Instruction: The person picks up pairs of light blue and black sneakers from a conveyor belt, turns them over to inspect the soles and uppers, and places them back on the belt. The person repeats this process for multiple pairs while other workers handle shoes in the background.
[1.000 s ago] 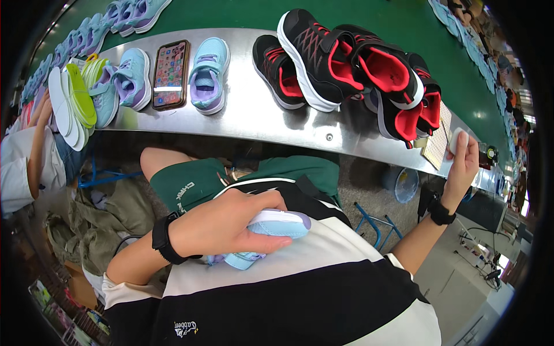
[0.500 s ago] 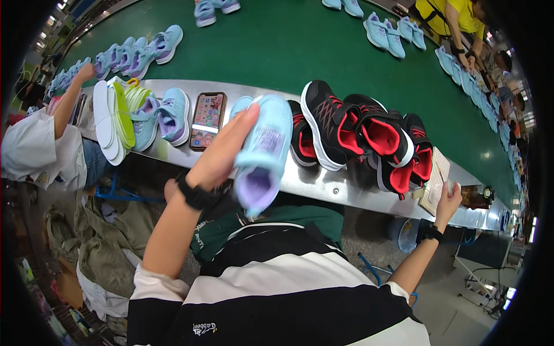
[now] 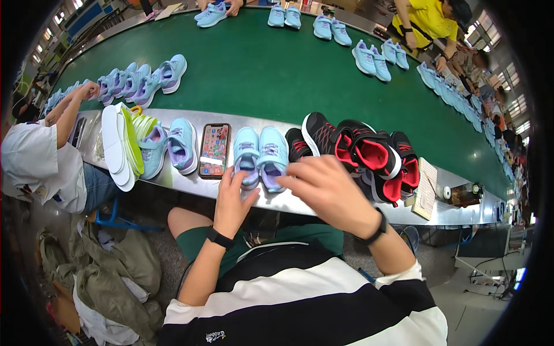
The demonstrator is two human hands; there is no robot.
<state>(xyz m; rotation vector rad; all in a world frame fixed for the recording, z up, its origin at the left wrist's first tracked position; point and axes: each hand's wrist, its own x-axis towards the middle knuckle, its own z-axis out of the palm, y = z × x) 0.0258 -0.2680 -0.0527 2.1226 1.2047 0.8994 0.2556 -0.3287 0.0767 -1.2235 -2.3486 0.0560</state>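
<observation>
Side by side on the metal ledge stand two light blue sneakers with lilac linings, a left one (image 3: 246, 154) and a right one (image 3: 272, 155), heels toward me. My left hand (image 3: 232, 203) is at the heel of the left sneaker, thumb and fingers apart, gripping nothing. Over the heel opening of the right sneaker is my right hand (image 3: 332, 193), its fingers drawn together and partly blurred. Anything between those fingertips is too small or hidden to make out. Beside the pair lies a phone (image 3: 214, 151) with a lit screen.
Black-and-red sneakers (image 3: 369, 151) are piled at the right, near a gridded pad (image 3: 426, 188) and a dark bottle (image 3: 465, 195). White insoles (image 3: 117, 147) and more blue sneakers (image 3: 182, 145) lie left. Beyond runs a green belt (image 3: 248, 75) carrying shoes; co-workers sit around it.
The blue sneaker my left hand was holding up now stands on the ledge beside its mate, released. My right hand has moved left from the gridded pad to the right sneaker.
</observation>
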